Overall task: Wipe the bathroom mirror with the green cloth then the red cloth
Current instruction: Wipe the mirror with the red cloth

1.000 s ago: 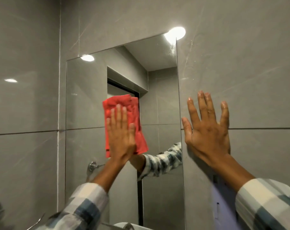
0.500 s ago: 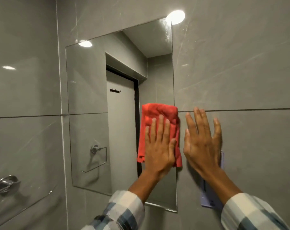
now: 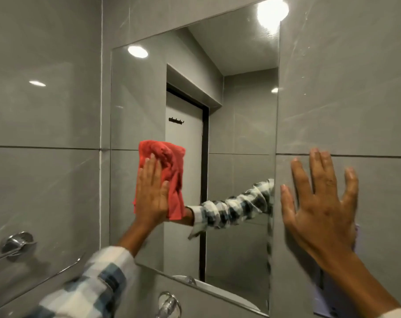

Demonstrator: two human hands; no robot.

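**A:** From the head camera, where is your left hand (image 3: pixel 152 191)?

**B:** Flat on the red cloth (image 3: pixel 169 171), pressing it against the mirror (image 3: pixel 238 134). Your fingers lie together and straight, pointing up, the thumb out to the right; they press the cloth rather than clamp it.

**A:** And where on the glass is the cloth?

**B:** In the lower left part, just inside the left edge. It is crumpled, and it shows above and to the right of your hand, with a strip hanging below the thumb. The hand and its checked sleeve (image 3: pixel 96 285) are blurred.

**A:** What about your right hand (image 3: pixel 321 203)?

**B:** It is spread open on the grey tiled wall (image 3: pixel 355 99), just right of the mirror's right edge. The fingers are apart and hold nothing. The fingertips reach up to the dark grout line.

**A:** What does the mirror show?

**B:** Your reflected arm in the checked sleeve, meeting the cloth from the right, plus a pale door with a dark frame and a small hook rack.

**A:** Anything else around you?

**B:** A chrome rail mount (image 3: pixel 17 244) on the wall at lower left, and a chrome fitting (image 3: pixel 168 304) under the mirror's bottom edge. The green cloth is out of view.
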